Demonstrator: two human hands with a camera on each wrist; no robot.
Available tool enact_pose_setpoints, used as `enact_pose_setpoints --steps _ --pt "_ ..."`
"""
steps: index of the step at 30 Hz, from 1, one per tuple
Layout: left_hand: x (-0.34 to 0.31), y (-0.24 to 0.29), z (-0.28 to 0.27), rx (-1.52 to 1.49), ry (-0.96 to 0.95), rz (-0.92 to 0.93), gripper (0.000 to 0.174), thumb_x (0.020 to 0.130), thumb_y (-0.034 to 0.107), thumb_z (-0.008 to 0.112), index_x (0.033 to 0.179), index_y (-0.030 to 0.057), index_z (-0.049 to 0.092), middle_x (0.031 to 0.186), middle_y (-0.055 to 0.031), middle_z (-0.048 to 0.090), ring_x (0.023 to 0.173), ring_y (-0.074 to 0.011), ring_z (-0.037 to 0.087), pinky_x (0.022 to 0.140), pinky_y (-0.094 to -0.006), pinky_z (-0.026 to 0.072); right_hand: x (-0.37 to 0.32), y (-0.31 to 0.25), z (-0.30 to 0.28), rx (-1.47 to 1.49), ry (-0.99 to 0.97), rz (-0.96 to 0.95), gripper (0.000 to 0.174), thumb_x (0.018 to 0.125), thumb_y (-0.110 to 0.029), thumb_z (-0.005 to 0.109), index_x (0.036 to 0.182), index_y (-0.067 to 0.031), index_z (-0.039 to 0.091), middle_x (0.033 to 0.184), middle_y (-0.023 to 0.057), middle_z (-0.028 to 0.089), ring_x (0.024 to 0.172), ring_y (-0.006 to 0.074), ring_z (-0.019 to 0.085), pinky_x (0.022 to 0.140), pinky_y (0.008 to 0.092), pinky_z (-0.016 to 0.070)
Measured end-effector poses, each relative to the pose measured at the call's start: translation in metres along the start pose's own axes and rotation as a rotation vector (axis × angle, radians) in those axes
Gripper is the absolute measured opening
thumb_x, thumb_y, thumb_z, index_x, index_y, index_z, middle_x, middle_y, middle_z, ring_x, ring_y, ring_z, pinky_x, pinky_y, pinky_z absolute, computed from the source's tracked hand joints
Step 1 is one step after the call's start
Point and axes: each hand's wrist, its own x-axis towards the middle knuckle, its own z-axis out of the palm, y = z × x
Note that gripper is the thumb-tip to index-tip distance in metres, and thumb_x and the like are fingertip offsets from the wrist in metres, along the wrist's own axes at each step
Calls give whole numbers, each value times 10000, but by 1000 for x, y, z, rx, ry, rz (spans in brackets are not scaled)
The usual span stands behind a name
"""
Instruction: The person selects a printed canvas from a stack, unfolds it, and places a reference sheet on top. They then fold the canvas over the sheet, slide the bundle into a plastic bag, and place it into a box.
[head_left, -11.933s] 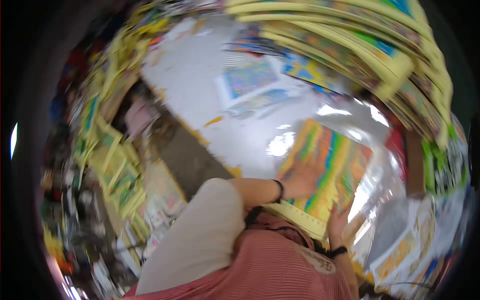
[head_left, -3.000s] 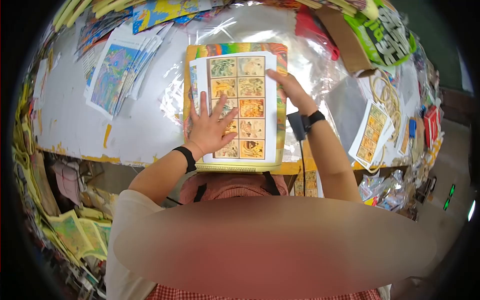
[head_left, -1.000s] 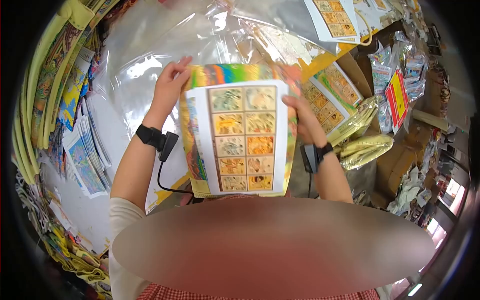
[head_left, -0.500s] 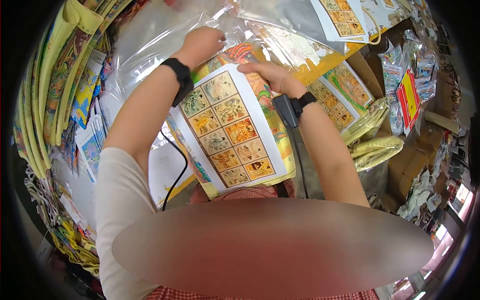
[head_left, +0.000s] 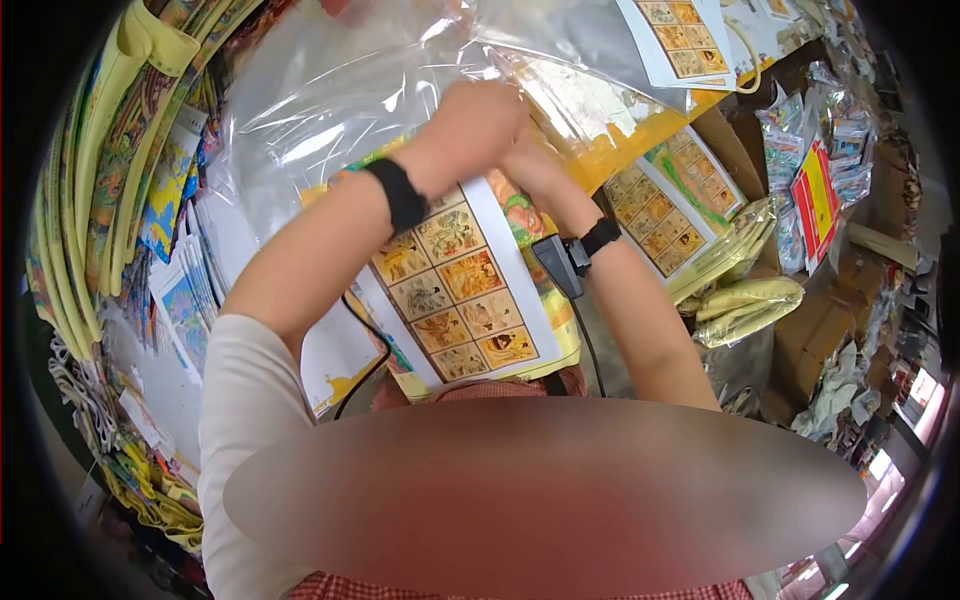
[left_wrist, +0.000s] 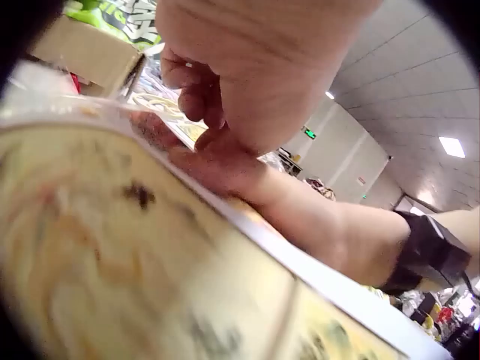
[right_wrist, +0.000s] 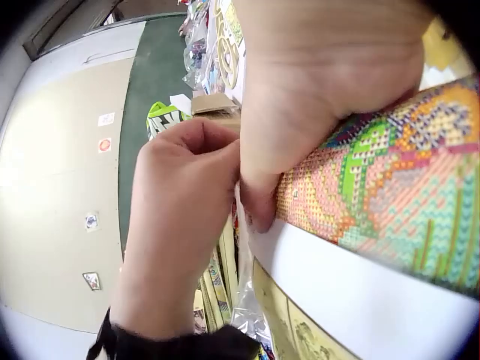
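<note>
A folded, brightly patterned stitching canvas (head_left: 522, 215) leans against the person's lap, its near end low in the head view. On top lies a white sheet (head_left: 480, 290) printed with rows of picture panels. The right hand (head_left: 540, 175) grips the far right edge, with the thumb (right_wrist: 259, 210) over the sheet in the right wrist view. The left hand (head_left: 470, 125) reaches across the far end to the right hand. Its fingers (left_wrist: 193, 101) are curled in the left wrist view. Its thumb and forefinger meet beside the right thumb, tips partly hidden.
Clear plastic film (head_left: 320, 90) covers the table beyond. Folded yellow-edged canvases (head_left: 100, 190) are piled at left, near loose prints (head_left: 180, 310). More printed sheets (head_left: 685, 45) lie at back right. Bagged packets (head_left: 790, 190) and a cardboard box (head_left: 825, 330) stand at right.
The left hand has crossed from the bundle's far left corner to the right hand. The bundle has tilted, its far end swinging right. Earlier, the left hand lay spread on the sheet.
</note>
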Motion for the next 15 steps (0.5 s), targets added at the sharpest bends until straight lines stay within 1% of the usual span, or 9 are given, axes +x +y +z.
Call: enact_pose_setpoints --steps 2,3,5,6,8,9,11,13,15 --pt "-20 11 -4 -117 -68 -87 197 774 196 618 887 45 674 908 -148 625 934 -325 603 776 -416 483 -5 -1 -9 -131 -55 151 704 813 -392 702 1267 98 481 1153 161 615 1050 193 585 909 312 450" --pt "-35 14 -9 -152 66 -183 235 793 207 618 957 46 666 969 -153 620 982 -323 590 819 -412 472 -5 -3 -12 -202 -84 223 705 808 -434 697 1233 102 527 1144 171 622 1037 206 593 899 326 453" --pt "-76 9 -21 -222 326 -373 322 832 228 619 1097 47 651 1091 -165 610 1077 -318 563 905 -404 449 -9 6 -12 -172 -32 185 654 820 -478 673 1142 87 603 1088 165 649 1006 196 599 882 319 451" --pt "-98 -1 -19 -190 284 -398 356 839 223 627 1150 50 624 1151 -158 591 1118 -313 540 940 -404 427 -12 12 -12 -159 -8 166 640 826 -500 660 1097 79 641 1060 161 663 991 191 602 873 315 450" --pt "-143 -19 -4 -133 204 -450 441 851 213 644 1256 56 572 1269 -146 552 1200 -302 495 1009 -406 383 -26 19 -18 -189 7 221 605 870 -464 626 1123 86 620 1093 129 650 1016 164 584 891 297 443" --pt "-156 -21 2 -124 237 -436 431 849 213 650 1243 53 581 1279 -133 553 1197 -303 501 1010 -411 380 -32 23 -22 -206 13 246 588 893 -446 610 1137 89 610 1110 113 644 1029 150 576 900 288 439" --pt "-172 -22 2 -102 301 -412 412 847 213 661 1219 46 599 1299 -107 555 1191 -304 513 1011 -422 374 -37 31 -25 -139 38 235 575 904 -441 598 1133 86 615 1070 107 658 955 133 595 846 267 456" --pt "-177 -21 7 -219 374 -427 314 819 132 679 1111 23 643 1254 -102 587 1171 -301 521 1003 -393 393 -45 33 -24 -2 36 209 577 893 -452 609 1110 83 629 1008 103 675 860 127 609 785 260 468" --pt "-176 -24 12 -289 418 -421 238 811 103 682 1032 17 669 1233 -92 601 1161 -294 529 992 -377 404 -50 25 -24 -31 69 225 519 918 -424 586 1115 55 632 937 70 677 818 90 602 732 236 468"
